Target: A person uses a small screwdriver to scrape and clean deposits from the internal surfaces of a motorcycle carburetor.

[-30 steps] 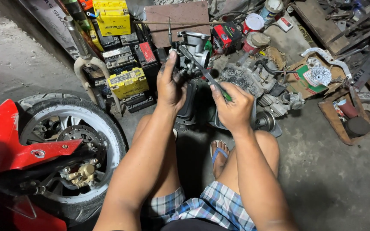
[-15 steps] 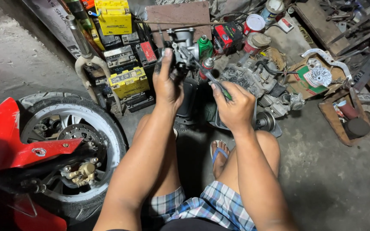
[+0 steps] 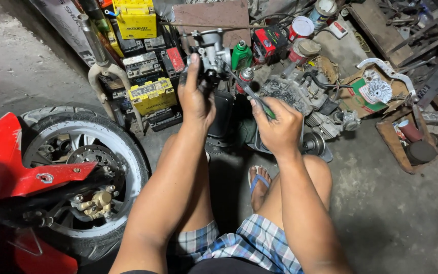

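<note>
My left hand is raised in front of me, gripping a small grey metal engine part, a carburettor-like body, by its underside. My right hand is closed around a green-handled screwdriver whose shaft points up and left toward the metal part. The tip's contact with the part is hidden by the part itself. I sit on the concrete floor with knees apart, checked shorts and a blue sandal in view.
A motorcycle front wheel with red fender and brake disc stands at left. Yellow and black batteries are stacked ahead. A green bottle, tins, an engine block and scrap parts lie beyond my hands.
My left hand has lifted the metal part slightly higher and turned it. My right hand with the screwdriver stays close under it, shifted a little.
</note>
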